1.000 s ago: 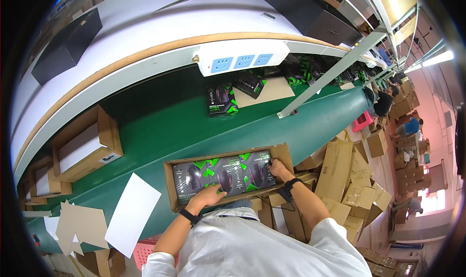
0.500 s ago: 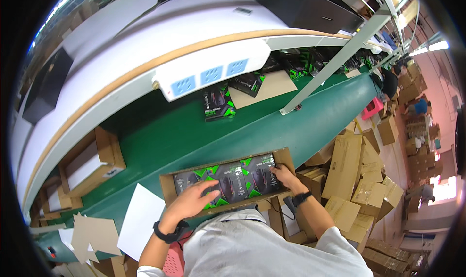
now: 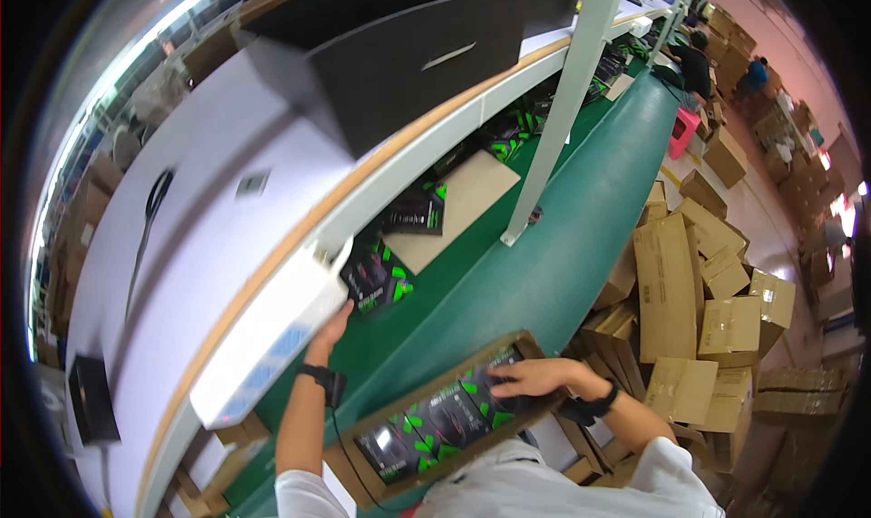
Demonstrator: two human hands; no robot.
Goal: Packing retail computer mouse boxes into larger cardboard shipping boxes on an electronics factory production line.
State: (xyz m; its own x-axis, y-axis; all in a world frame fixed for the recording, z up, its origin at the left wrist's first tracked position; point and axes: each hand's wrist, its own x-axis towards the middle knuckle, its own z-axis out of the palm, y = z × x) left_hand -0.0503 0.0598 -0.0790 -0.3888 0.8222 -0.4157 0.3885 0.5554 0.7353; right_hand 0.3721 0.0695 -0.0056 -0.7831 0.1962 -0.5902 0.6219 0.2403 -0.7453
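Observation:
A long open carton (image 3: pixel 527 346) stands in front of me, holding a row of black-and-green retail boxes (image 3: pixel 455 420) with a computer mouse pictured on them. My right hand (image 3: pixel 537 378) lies across the boxes at the carton's right end, its fingers stretched out. Beyond the carton, my left hand (image 3: pixel 335 326) reaches to a similar mouse box (image 3: pixel 374 280) on the green surface under the shelf. Its fingers look extended at the box's near corner; whether they touch it is hard to tell. Another black box (image 3: pixel 413 211) lies just behind, on a cardboard sheet (image 3: pixel 464 200).
A white power strip (image 3: pixel 272 337) hangs from the shelf edge near my left forearm. A metal post (image 3: pixel 564 110) rises from the green bench (image 3: pixel 562 219). Cardboard boxes (image 3: pixel 670 287) are piled to the right. Scissors (image 3: pixel 150 219) and a large black box (image 3: pixel 426 55) lie on the white shelf.
My left hand has left the carton and moved forward to the mouse box under the shelf. My right hand has slid onto the boxes' tops. The view has turned rightward.

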